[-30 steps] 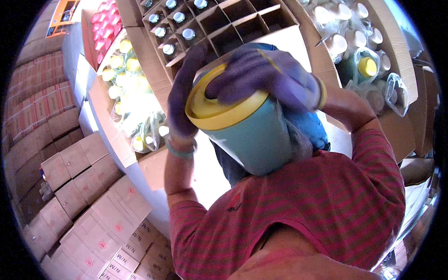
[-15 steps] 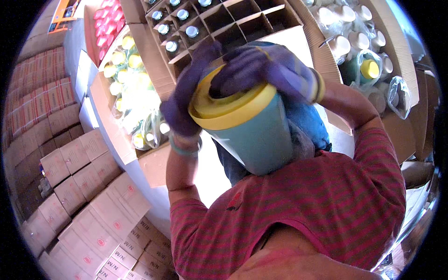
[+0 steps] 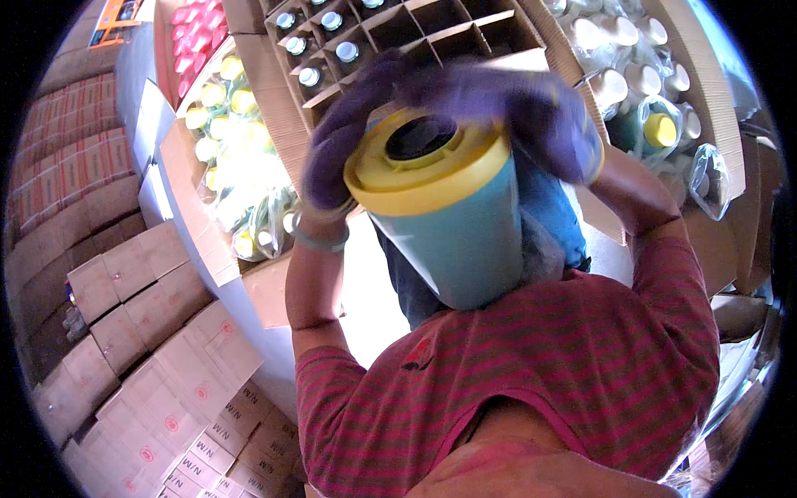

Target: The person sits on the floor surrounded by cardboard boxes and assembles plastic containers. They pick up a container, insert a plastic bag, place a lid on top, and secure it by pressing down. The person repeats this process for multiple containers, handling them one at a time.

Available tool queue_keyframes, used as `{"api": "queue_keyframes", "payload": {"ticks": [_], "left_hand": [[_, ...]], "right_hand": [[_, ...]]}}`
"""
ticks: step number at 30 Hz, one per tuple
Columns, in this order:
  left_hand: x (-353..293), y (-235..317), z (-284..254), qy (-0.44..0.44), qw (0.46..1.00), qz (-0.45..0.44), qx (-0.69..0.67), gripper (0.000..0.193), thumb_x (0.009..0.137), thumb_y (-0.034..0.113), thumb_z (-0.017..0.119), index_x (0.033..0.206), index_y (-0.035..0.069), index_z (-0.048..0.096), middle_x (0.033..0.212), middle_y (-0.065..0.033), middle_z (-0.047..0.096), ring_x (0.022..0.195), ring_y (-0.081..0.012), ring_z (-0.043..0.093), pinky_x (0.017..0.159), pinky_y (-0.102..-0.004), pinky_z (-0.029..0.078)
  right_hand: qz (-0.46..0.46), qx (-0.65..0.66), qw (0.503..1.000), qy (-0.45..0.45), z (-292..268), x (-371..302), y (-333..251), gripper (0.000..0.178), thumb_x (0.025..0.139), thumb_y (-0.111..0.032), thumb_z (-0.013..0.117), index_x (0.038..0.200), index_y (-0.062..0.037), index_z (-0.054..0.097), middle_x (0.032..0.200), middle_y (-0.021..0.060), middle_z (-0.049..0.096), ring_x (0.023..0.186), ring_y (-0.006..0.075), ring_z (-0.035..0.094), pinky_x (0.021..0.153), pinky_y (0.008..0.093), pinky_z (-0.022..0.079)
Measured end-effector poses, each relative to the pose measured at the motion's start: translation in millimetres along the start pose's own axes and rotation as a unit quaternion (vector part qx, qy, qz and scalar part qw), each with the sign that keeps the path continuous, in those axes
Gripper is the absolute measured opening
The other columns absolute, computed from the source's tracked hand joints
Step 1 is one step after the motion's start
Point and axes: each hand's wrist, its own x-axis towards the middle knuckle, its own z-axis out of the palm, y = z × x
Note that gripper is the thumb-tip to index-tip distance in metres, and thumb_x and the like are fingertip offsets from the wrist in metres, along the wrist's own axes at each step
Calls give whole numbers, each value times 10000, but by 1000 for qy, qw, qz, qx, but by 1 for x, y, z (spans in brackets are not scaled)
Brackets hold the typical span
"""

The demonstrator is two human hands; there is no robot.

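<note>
A light-blue tub [image 3: 452,245] with a yellow lid [image 3: 465,176] leans against my body, its top tilted away from me. At the lid's centre is a round black part [image 3: 420,138]. My left hand [image 3: 344,145], in a purple glove, curls around the left side of the lid, partly blurred. Over the lid's far right edge is my right hand [image 3: 540,116], gloved alike and smeared by motion. Its fingers cannot be made out, nor whether they touch the lid.
Beyond the tub stands a divided carton [image 3: 490,62] with several pale-capped bottles [image 3: 347,51]. Yellow-capped bottles [image 3: 237,101] fill a box at left, near pink containers [image 3: 199,37]. At right is a carton of white-capped bottles [image 3: 643,76]. Stacked cartons [image 3: 158,332] line the left.
My right hand has lifted off the lid's centre and swung to its far right edge, uncovering the black part. My left hand has shifted slightly along the rim.
</note>
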Motion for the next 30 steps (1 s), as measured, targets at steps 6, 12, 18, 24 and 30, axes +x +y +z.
{"api": "queue_keyframes", "payload": {"ticks": [6,12,18,24,30], "left_hand": [[9,10,36,34,989,-100,-99,594,987,359,468,1435,-18,371,1445,-188,430,1332,-279,420,1129,-390,301],[16,8,10,62,987,-128,79,650,976,403,495,1453,-8,332,1464,-185,398,1336,-272,415,1103,-384,367],[15,12,33,35,997,-64,-11,794,954,555,411,1487,-7,236,1512,-187,319,1378,-299,357,1123,-414,327],[11,13,20,69,988,-124,66,644,981,423,409,1426,-38,352,1456,-220,392,1374,-302,359,1147,-444,258],[-27,10,59,170,943,67,279,367,960,347,441,1008,11,579,1086,-187,565,1084,-325,548,1019,-516,398]], "right_hand": [[-48,-87,993,-66,-1,-6,14,533,990,-443,395,1195,3,604,1211,187,611,1074,358,608,952,406,464],[-46,-49,998,-7,10,-4,2,497,986,-413,405,1210,-11,594,1204,184,612,1051,333,625,935,406,477],[74,-23,996,46,10,-38,31,428,983,-323,430,1187,19,585,1204,211,603,1117,373,580,996,434,433],[-22,-85,996,17,14,-16,15,360,952,-239,479,1199,-4,596,1177,186,622,1077,347,600,950,422,460],[367,-434,822,11,-79,-117,70,504,921,-364,602,1318,-67,515,1360,156,519,1267,305,488,1072,389,392]]}}
